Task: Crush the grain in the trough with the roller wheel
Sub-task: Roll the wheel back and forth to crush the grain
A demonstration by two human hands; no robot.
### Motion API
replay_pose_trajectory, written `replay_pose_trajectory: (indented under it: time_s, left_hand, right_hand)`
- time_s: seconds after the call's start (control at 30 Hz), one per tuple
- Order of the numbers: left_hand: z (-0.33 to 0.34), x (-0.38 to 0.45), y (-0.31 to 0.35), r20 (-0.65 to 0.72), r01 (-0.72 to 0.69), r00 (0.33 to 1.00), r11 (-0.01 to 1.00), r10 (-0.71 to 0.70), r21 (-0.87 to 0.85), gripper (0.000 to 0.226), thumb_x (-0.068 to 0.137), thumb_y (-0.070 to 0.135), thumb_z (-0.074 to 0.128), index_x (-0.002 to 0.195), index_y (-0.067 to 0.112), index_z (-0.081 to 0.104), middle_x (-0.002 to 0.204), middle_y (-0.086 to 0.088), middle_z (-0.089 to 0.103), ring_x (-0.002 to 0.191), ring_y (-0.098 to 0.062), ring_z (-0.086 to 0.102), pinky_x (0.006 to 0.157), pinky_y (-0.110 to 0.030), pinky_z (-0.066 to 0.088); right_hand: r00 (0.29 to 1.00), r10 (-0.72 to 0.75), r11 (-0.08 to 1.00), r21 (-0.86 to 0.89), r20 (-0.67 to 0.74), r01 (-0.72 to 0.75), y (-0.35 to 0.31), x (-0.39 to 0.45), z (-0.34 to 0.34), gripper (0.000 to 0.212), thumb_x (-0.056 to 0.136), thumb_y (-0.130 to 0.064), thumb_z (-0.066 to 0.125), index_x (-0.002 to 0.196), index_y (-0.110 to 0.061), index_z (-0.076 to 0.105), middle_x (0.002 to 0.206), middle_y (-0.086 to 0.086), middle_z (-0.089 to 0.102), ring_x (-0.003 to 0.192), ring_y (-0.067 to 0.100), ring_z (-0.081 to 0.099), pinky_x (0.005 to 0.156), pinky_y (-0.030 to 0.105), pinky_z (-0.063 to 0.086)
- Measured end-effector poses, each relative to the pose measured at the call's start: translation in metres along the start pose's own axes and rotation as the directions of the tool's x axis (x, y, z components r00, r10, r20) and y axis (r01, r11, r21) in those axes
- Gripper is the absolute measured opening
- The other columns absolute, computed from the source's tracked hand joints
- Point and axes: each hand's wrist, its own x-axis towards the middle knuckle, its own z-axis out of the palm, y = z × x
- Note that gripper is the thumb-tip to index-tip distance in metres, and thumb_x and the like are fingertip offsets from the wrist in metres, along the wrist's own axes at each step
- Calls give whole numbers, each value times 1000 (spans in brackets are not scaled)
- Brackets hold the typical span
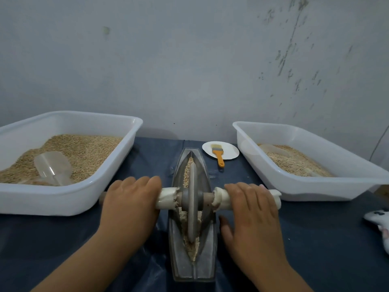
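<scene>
A grey metal boat-shaped trough (175, 258) lies lengthwise on the table in front of me. The grey roller wheel (192, 199) stands upright in its groove, near the middle. Whole grain (188, 168) lies in the far end and paler crushed grain (192, 252) in the near end. The wheel's axle carries white wrapping (166, 197) on both sides. My left hand (130, 204) rests flat on the left handle, fingers stretched over it. On the right handle, my right hand (253, 211) presses with straight fingers, thumb spread toward the trough.
A white tub (63, 204) of grain with a clear scoop (52, 167) stands at the left. At the right, a second white tub (315, 192) holds paler crushed grain. An orange-handled brush (219, 155) lies on a paper plate (230, 151) behind the trough. A white cloth item (379, 224) lies at the right edge.
</scene>
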Motion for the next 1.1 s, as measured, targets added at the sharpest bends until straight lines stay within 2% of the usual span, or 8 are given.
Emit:
replay_pose_trajectory:
  time_s: [0.2,0.33,0.53,0.63,0.77,0.83,0.97,1.1]
  left_hand:
    - [4,11,1,14,0,1000,999,-1,53,35,57,9,77,62,18,44,52,2,45,47,-22,40,52,-29,23]
    - [9,20,2,18,49,999,996,-51,71,32,62,11,77,64,19,46,54,3,48,51,-22,43,52,-28,18]
    - [4,-5,1,-47,6,999,1000,-7,-17,40,55,9,80,64,19,42,54,3,40,50,-19,34,53,-29,21]
    - [7,-3,-1,-19,21,1000,1000,-21,-5,39,57,11,80,64,20,42,54,4,41,49,-19,34,53,-29,21]
    - [11,17,2,27,67,997,997,-69,46,31,72,15,71,69,21,42,59,4,48,56,-21,45,56,-31,23]
    - [11,20,2,24,83,996,996,-84,40,27,77,18,66,72,23,40,64,4,49,61,-21,45,58,-31,24]
    - [3,1,2,-15,31,999,999,-32,-6,38,58,8,78,64,18,43,54,1,42,49,-23,37,52,-30,21]
    - [5,-9,0,-6,35,999,999,-35,-6,42,55,12,81,63,20,40,54,4,39,48,-21,35,50,-29,20]
  right_hand:
    - [994,8,999,-33,112,-5,5,5,1,76,57,-21,85,127,-14,55,121,5,56,117,26,47,114,42,21]
    - [970,67,998,-30,232,-62,-1,26,-1,67,73,-28,73,135,-19,48,132,1,47,127,25,41,121,40,11]
    - [999,-3,1000,7,49,3,-2,-3,-4,76,59,-28,81,129,-14,53,123,4,53,120,28,48,115,49,20]
    - [997,-21,1000,-22,72,23,-1,0,-5,77,59,-30,81,129,-13,53,123,5,54,120,29,49,115,49,19]
    - [968,27,997,-71,249,-10,-2,28,-3,70,78,-36,67,141,-21,39,139,0,40,132,23,34,122,38,-2]
    - [969,23,998,-70,247,-6,-2,34,-2,68,83,-38,60,143,-25,32,142,-3,34,134,19,28,121,36,-7]
    - [986,48,999,5,163,-49,-6,9,-8,73,63,-27,81,129,-14,54,124,4,53,121,29,48,117,47,17]
    - [998,-24,1000,-7,54,24,-7,-6,-12,78,60,-31,81,131,-13,52,124,5,54,123,30,50,113,50,21]
